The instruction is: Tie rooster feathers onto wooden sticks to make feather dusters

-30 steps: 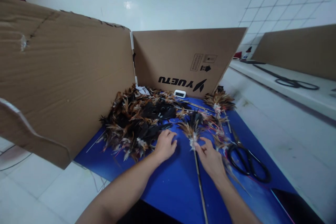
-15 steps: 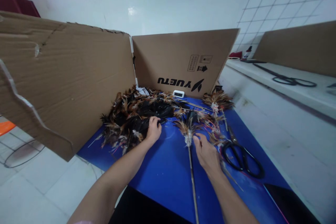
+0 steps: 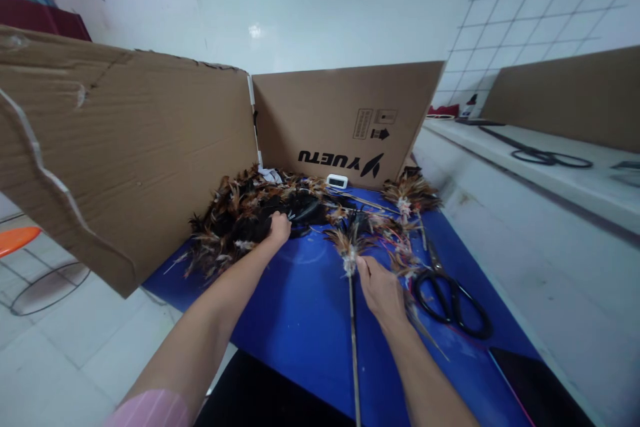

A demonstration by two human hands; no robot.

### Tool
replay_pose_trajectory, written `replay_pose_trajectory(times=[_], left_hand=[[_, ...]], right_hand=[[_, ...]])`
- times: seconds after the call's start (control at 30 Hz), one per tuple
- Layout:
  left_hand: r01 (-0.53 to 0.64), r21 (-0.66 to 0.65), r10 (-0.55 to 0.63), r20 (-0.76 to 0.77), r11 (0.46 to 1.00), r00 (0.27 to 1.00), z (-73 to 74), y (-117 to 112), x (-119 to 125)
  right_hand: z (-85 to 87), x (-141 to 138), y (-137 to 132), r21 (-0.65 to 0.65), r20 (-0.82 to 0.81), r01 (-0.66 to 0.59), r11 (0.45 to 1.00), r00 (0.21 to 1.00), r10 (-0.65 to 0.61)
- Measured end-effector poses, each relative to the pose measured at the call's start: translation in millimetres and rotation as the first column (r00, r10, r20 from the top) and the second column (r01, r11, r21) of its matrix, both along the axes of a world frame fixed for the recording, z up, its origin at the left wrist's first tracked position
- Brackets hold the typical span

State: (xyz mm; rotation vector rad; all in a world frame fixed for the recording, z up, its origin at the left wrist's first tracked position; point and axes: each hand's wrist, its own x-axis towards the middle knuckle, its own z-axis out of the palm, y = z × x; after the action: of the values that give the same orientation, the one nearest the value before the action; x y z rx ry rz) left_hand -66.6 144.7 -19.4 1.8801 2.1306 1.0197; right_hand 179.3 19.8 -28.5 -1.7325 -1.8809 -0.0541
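My left hand (image 3: 281,227) reaches into the pile of brown and black feathers (image 3: 240,210). Its fingers are curled together at some black feathers (image 3: 305,207), whose pale quill ends show beside the fingertips. A feather duster (image 3: 351,250) lies on the blue table, with brown and black feathers round the top of a long thin stick (image 3: 355,340) that runs down towards my lap. At the whitish base of those feathers, my right hand (image 3: 379,285) is closed, thumb and forefinger against it. The other right fingers are folded under and partly hidden.
Black-handled scissors (image 3: 453,303) lie to the right, near loose feathers and red string. A dark phone-like slab (image 3: 535,383) is at the table's right edge. Cardboard walls (image 3: 340,107) stand behind and left. A small white digital display (image 3: 337,181) and a second feather bundle (image 3: 413,190) sit at the back.
My left hand has moved away and slightly left, deeper into the black feathers, and its fingers have drawn together. My right hand stays beside the duster. The whole view has shifted slightly.
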Motion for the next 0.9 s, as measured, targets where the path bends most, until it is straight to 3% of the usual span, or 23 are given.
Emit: replay_pose_trajectory(times=[0.33, 0.6, 0.73, 0.9], left_hand=[[-0.024, 0.155, -0.028, 0.326, 0.988, 0.945, 38.7, 4, -14], [0.043, 0.229, -0.185, 0.647, 0.972, 0.739, 68.8, 4, 8], [0.005, 0.289, -0.222, 0.725, 0.957, 0.652, 70.4, 0, 14], [-0.083, 0.299, -0.199, 0.794, 0.951, 0.574, 61.8, 1, 0]], right_hand=[[2.5, 0, 0, 0.007, 0.025, -0.016, 1.0, 1.0, 0.016], [1.0, 3, 1, 0.011, 0.036, -0.021, 1.0, 0.999, 0.02], [-0.9, 4, 2, 0.01, 0.019, -0.039, 0.999, 0.999, 0.038], [-5.1, 6, 4, 0.004, -0.014, -0.07, 0.998, 0.997, 0.07]])
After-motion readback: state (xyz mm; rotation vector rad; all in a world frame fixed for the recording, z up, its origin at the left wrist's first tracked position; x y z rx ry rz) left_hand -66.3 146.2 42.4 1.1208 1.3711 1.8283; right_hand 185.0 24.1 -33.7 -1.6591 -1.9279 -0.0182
